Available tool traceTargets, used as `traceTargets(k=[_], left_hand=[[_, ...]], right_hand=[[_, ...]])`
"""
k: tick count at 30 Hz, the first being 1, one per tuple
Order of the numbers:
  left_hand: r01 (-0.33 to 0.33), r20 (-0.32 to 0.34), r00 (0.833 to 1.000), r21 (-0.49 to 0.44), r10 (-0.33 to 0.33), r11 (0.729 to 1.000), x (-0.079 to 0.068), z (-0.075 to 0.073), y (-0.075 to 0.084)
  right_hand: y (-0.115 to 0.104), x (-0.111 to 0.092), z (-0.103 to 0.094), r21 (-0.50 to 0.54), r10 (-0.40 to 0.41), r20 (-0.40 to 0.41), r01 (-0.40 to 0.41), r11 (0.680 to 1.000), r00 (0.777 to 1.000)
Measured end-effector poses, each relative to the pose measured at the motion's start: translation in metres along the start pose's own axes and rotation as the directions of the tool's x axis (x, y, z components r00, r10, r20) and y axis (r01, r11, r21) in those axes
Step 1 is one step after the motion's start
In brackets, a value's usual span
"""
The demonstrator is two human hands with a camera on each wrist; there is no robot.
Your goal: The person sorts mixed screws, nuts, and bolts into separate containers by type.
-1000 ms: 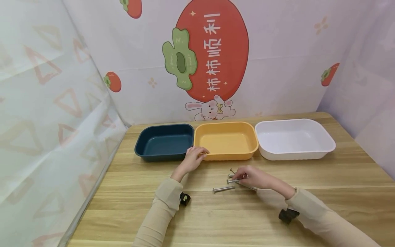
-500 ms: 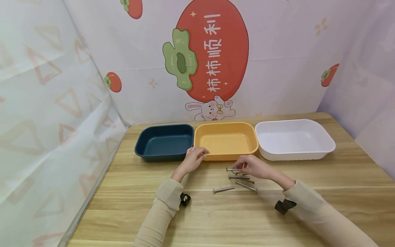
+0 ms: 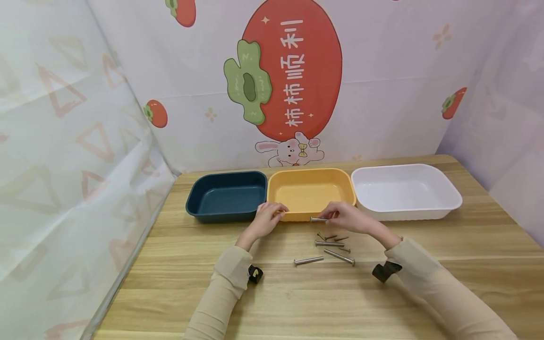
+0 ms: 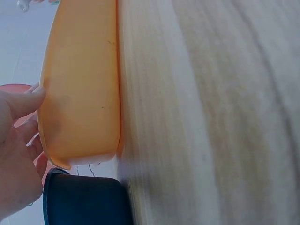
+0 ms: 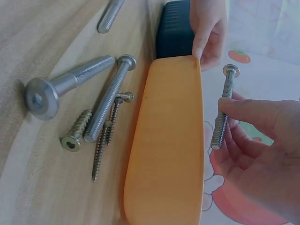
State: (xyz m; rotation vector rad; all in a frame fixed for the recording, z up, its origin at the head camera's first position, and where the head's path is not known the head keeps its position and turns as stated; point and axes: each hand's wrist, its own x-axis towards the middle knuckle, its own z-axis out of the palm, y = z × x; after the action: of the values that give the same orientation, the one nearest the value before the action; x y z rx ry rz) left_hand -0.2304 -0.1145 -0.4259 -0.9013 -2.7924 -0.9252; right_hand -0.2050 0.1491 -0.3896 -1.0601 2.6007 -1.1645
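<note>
Left hand (image 3: 268, 217) and right hand (image 3: 348, 218) were apart, and each held something. The left stayed pinched on the rim of the yellow bin (image 3: 312, 191). The right had just lifted a bolt (image 3: 318, 219) off the surface (image 3: 289, 302) and brought it up beside the bin's front rim. So one bolt seemed picked out of the bunch, but it was not in the bin. Three other bolts (image 3: 329, 243) and four screws (image 3: 330, 237) lay in front.
</note>
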Motion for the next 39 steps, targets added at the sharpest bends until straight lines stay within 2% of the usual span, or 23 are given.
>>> traceTargets(k=[12, 19, 25, 32, 39], left_hand=[[-0.006, -0.007, 1.0, 0.009, 0.006, 1.0, 0.0, 0.001, -0.002], [0.0, -0.004, 1.0, -0.002, 0.0, 1.0, 0.0, 0.0, -0.001], [0.004, -0.003, 1.0, -0.002, -0.004, 1.0, -0.001, 0.0, 0.0], [0.005, -0.006, 1.0, -0.003, -0.005, 1.0, 0.0, 0.001, -0.001], [0.002, -0.006, 1.0, 0.005, -0.002, 1.0, 0.0, 0.002, -0.002]], right_hand=[[0.004, 0.015, -0.008, -0.023, 0.018, -0.009, -0.018, 1.0, 1.0], [0.008, 0.022, -0.01, -0.015, -0.015, -0.019, 0.015, 1.0, 1.0], [0.012, 0.028, -0.011, 0.004, 0.015, -0.023, -0.015, 1.0, 1.0], [0.013, 0.037, -0.016, -0.001, 0.055, -0.006, -0.055, 0.999, 0.998], [0.015, 0.045, -0.021, -0.035, 0.031, 0.015, -0.031, 0.999, 0.999]])
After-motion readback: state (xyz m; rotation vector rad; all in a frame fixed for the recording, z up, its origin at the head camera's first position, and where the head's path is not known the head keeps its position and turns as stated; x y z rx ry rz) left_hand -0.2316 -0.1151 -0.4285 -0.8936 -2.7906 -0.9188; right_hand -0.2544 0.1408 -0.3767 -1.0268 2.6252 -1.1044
